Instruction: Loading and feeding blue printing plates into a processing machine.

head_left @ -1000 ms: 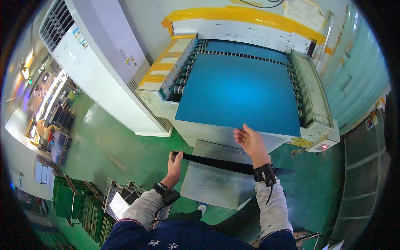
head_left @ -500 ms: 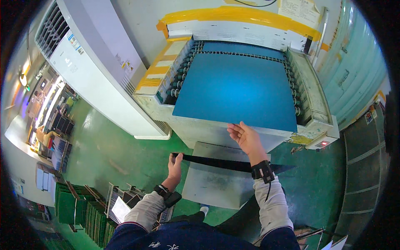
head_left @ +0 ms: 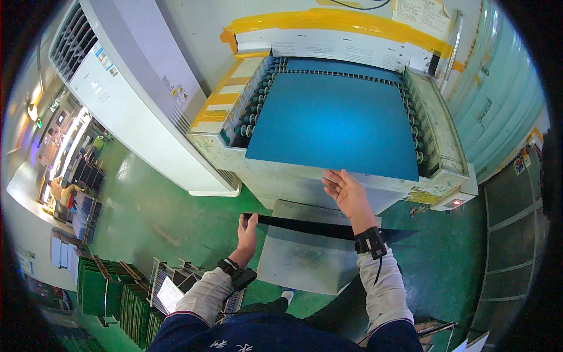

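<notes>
L hand (head_left: 247,224): I see it closed round the left end of a thin dark plate (head_left: 328,227), held edge-on, spanning across in front of me above the floor.
R hand (head_left: 346,192): fingers spread wide, palm up, at the near edge of the blue sheet (head_left: 337,123); touching or just under it, can't tell which. Holds nothing.
Blue sheet: lies flat on the roller bed of the grey machine (head_left: 446,146), its near edge overhanging the front lip a bit.
Risk 1, sag: my guess is the sheet droops or kinks if lifted w/ one open hand only; thin and broad, no support on the far side.
Risk 2, dark plate: gripped at one end only, other end free. Could swing down or twist out of L hand, hit the grey platform (head_left: 305,258) below.
Risk 3, edges: both look thin-edged; bare fingers at the sheet's rim could get cut if it slides.
Risk 4, rollers (head_left: 249,114): sheet pulled askew may catch on the side rollers and scratch.
Nearby: white cabinet (head_left: 135,100) at left, racks of green boards (head_left: 111,287) low left; well apart from both hands.
</notes>
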`<action>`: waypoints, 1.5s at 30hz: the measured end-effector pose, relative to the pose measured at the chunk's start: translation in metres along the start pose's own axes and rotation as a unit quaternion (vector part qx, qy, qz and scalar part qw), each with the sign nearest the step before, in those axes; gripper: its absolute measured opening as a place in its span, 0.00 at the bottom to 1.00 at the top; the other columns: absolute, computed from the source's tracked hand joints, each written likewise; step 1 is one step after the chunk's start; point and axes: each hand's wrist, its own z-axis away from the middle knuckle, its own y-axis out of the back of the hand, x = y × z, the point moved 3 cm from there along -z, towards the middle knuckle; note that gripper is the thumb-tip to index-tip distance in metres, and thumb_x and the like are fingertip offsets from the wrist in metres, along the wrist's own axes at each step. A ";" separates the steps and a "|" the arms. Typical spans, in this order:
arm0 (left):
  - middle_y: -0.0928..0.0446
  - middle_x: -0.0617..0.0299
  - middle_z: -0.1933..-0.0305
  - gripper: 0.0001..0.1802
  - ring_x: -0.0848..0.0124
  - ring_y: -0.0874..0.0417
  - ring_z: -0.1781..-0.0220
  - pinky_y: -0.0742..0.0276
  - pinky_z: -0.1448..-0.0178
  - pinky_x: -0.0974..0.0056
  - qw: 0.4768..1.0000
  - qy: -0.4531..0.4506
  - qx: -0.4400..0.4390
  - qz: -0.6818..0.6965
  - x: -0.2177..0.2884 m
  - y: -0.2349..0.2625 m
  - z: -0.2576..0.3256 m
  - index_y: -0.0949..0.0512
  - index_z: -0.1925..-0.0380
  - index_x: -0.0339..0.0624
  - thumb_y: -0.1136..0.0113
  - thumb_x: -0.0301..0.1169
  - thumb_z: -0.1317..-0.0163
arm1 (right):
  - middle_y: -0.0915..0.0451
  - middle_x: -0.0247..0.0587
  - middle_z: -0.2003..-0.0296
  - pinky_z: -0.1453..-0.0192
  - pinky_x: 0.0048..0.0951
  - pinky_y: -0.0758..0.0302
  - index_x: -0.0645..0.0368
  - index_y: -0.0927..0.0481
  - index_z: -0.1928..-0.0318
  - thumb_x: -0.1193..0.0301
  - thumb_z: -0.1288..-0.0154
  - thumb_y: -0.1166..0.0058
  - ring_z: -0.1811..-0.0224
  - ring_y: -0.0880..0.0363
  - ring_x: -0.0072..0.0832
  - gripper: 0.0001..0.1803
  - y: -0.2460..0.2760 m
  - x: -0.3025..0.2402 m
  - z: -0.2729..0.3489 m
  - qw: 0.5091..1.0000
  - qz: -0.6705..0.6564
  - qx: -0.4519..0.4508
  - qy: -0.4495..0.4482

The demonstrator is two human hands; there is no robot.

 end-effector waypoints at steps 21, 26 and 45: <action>0.28 0.63 0.50 0.21 0.73 0.31 0.46 0.40 0.38 0.67 1.000 -0.014 0.007 0.019 -0.014 -0.008 -0.018 0.29 0.49 0.40 0.43 0.43 0.34 | 0.18 0.49 0.70 0.61 0.47 0.25 0.57 0.16 0.70 0.46 0.44 0.43 0.64 0.20 0.50 0.25 0.006 -0.001 0.058 0.617 0.783 -0.075 0.007; 0.28 0.64 0.50 0.22 0.73 0.32 0.46 0.41 0.38 0.68 0.999 -0.019 -0.006 0.044 -0.018 -0.006 -0.022 0.30 0.49 0.40 0.43 0.45 0.34 | 0.18 0.50 0.69 0.60 0.50 0.26 0.57 0.17 0.69 0.52 0.40 0.46 0.64 0.20 0.51 0.19 0.015 0.003 0.064 0.576 0.808 -0.076 0.100; 0.29 0.63 0.48 0.24 0.73 0.33 0.44 0.43 0.36 0.68 1.000 -0.006 -0.011 0.025 -0.018 -0.003 -0.020 0.30 0.48 0.39 0.43 0.46 0.35 | 0.18 0.49 0.68 0.59 0.50 0.25 0.55 0.18 0.67 0.55 0.39 0.46 0.61 0.20 0.50 0.16 0.007 0.005 0.072 0.534 0.840 -0.073 0.068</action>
